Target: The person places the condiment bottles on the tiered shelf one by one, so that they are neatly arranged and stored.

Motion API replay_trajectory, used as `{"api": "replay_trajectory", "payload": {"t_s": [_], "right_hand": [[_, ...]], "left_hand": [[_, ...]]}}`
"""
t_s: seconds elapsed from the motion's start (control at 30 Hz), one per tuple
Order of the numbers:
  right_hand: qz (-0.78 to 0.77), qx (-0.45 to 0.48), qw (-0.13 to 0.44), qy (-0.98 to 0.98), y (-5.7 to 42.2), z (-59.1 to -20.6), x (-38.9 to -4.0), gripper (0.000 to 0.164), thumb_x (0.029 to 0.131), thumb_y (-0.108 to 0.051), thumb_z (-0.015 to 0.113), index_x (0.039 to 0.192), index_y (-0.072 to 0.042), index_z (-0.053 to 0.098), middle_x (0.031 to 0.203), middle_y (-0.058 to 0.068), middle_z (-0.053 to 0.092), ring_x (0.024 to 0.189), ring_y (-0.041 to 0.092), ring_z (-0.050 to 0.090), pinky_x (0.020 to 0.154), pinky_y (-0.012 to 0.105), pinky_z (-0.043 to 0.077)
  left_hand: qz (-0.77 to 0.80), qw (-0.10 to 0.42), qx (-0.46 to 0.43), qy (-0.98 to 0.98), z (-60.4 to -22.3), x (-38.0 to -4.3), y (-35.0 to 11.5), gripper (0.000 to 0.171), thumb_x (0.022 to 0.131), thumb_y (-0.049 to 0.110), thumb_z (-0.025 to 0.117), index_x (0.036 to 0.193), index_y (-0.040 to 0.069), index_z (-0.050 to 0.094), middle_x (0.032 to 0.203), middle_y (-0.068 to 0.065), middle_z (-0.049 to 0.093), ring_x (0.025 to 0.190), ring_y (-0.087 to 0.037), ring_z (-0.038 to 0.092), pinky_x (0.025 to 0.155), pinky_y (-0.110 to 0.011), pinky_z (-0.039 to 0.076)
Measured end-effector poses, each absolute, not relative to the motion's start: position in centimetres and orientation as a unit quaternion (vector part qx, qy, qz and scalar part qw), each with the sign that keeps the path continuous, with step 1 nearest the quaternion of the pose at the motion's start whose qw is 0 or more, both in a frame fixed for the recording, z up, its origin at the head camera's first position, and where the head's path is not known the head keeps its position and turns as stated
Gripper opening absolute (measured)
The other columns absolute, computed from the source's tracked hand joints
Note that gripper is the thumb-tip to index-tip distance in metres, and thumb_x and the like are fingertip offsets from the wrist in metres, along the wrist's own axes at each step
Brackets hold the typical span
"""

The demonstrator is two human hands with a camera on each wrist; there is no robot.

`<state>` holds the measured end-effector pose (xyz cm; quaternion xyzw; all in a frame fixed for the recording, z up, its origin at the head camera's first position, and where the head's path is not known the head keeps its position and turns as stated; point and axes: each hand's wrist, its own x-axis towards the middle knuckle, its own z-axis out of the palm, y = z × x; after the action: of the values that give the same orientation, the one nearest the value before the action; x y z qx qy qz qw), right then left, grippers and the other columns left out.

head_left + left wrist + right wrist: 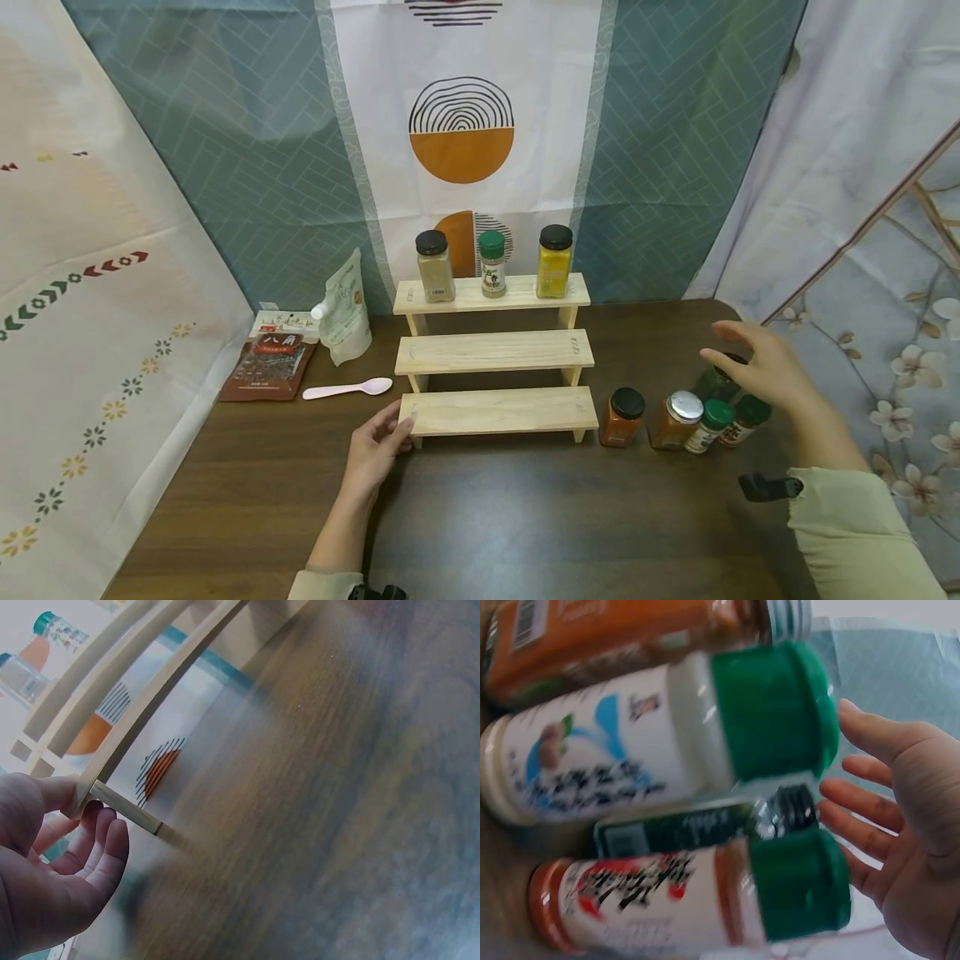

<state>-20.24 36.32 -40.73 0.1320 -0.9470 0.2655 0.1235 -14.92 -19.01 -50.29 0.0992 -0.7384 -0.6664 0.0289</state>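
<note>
My left hand (377, 442) pinches the left end of the lowest step of a three-tier wooden rack (498, 412), thumb on top. In the left wrist view its fingers curl beneath the board beside a rack leg (127, 808). My right hand (772, 371) hovers over a group of spice jars, thumb and fingers apart, holding nothing. Nearest its fingertips is a dark green jar (712, 385) with a black lid. In front of that stand two green-capped shakers, one white-labelled shaker (600, 750) and one red-and-white shaker (637, 900), and a silver-lidded orange jar (671, 427).
A black-lidded red jar (619, 421) stands right of the rack. On the top tier are a beige jar (437, 271), a green-capped shaker (492, 271) and a yellow jar (553, 267). A pink spoon (348, 388), brown packet (268, 367) and white pouch (347, 317) lie left.
</note>
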Motion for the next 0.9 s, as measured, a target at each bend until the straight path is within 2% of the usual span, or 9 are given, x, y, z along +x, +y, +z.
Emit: {"api": "replay_trajectory", "payload": {"t_s": [0.23, 0.37, 0.47, 0.6, 0.73, 0.9], "right_hand": [[0.266, 0.13, 0.131, -0.946, 37.4, -41.6, -19.6, 0.051, 0.093, -0.021, 0.076, 0.13, 0.01, 0.058, 0.121, 0.035, 0.062, 0.106, 0.055, 0.059, 0.085, 0.067, 0.045], [0.262, 0.127, 0.112, -0.95, 38.2, -41.9, -19.3, 0.054, 0.09, -0.022, 0.08, 0.128, 0.01, 0.06, 0.122, 0.035, 0.062, 0.105, 0.057, 0.059, 0.085, 0.068, 0.046], [0.24, 0.135, 0.1, -0.956, 38.7, -42.1, -19.2, 0.055, 0.087, -0.023, 0.082, 0.127, 0.008, 0.061, 0.117, 0.037, 0.063, 0.096, 0.056, 0.063, 0.08, 0.068, 0.049], [0.208, 0.146, 0.097, -0.962, 39.1, -42.4, -19.4, 0.055, 0.083, -0.022, 0.086, 0.126, 0.004, 0.063, 0.1, 0.033, 0.069, 0.08, 0.042, 0.068, 0.065, 0.057, 0.054], [0.209, 0.143, 0.089, -0.963, 39.1, -42.5, -19.5, 0.056, 0.084, -0.023, 0.085, 0.127, 0.005, 0.062, 0.09, 0.025, 0.071, 0.074, 0.034, 0.068, 0.057, 0.042, 0.052], [0.22, 0.136, 0.098, -0.961, 38.8, -42.4, -19.3, 0.056, 0.085, -0.025, 0.084, 0.126, 0.006, 0.063, 0.095, 0.029, 0.07, 0.077, 0.037, 0.068, 0.059, 0.045, 0.052]], "left_hand": [[-0.664, 0.03, 0.1, -0.74, -50.2, -15.0, -19.0, 0.043, 0.097, 0.008, 0.07, 0.137, -0.003, 0.059, 0.092, -0.011, 0.069, 0.074, -0.017, 0.066, 0.067, -0.025, 0.058], [-0.663, 0.026, 0.103, -0.741, -50.3, -15.0, -19.1, 0.043, 0.097, 0.008, 0.07, 0.137, -0.002, 0.06, 0.092, -0.011, 0.07, 0.075, -0.017, 0.066, 0.068, -0.025, 0.058], [-0.664, 0.025, 0.102, -0.741, -50.4, -14.9, -19.1, 0.043, 0.097, 0.006, 0.069, 0.138, -0.002, 0.059, 0.092, -0.011, 0.07, 0.075, -0.017, 0.066, 0.069, -0.025, 0.058], [-0.665, 0.025, 0.103, -0.739, -50.4, -15.0, -19.1, 0.043, 0.097, 0.005, 0.068, 0.138, -0.002, 0.059, 0.092, -0.011, 0.069, 0.075, -0.017, 0.066, 0.069, -0.025, 0.059], [-0.665, 0.029, 0.102, -0.739, -50.3, -15.0, -19.0, 0.043, 0.097, 0.005, 0.069, 0.138, -0.002, 0.059, 0.093, -0.012, 0.069, 0.074, -0.016, 0.066, 0.069, -0.025, 0.059], [-0.664, 0.026, 0.102, -0.74, -50.2, -14.9, -18.9, 0.043, 0.097, 0.007, 0.069, 0.138, -0.003, 0.059, 0.094, -0.013, 0.069, 0.075, -0.017, 0.066, 0.069, -0.025, 0.058]]}}
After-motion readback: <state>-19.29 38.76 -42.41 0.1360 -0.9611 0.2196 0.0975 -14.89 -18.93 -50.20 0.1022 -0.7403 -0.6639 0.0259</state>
